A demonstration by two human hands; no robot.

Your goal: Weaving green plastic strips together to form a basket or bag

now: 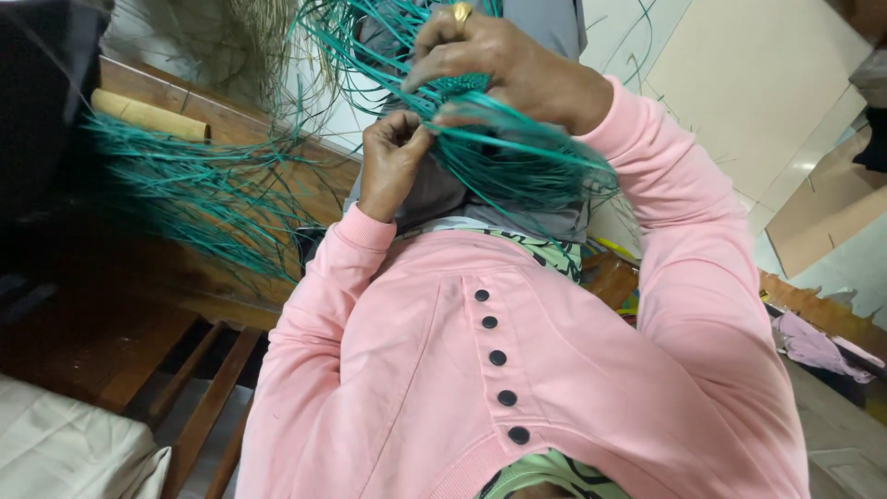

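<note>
**Green strands being worked by 2 hands**

A small woven piece (pixel 459 87) of green strands is being gripped by the right hand (pixel 494 57), fingers curled over its top; a gold ring (pixel 461 11) is being worn on 1 finger. The piece is being held up in front of the chest, above the pink buttoned top (pixel 443 370). Just beside it, on the lower left, the left hand (pixel 393 152) is being kept clenched, with thin green strands pinched between thumb and fingertips. Loose green strands (pixel 527 162) are being fanned out below the right hand, and a larger bunch (pixel 185 185) is being spread to the left over a wooden bench (pixel 111 342). A cardboard tube (pixel 148 115) is being seen on the wood behind that bunch. 5 dark buttons (pixel 499 358) are being shown down the top.
</note>
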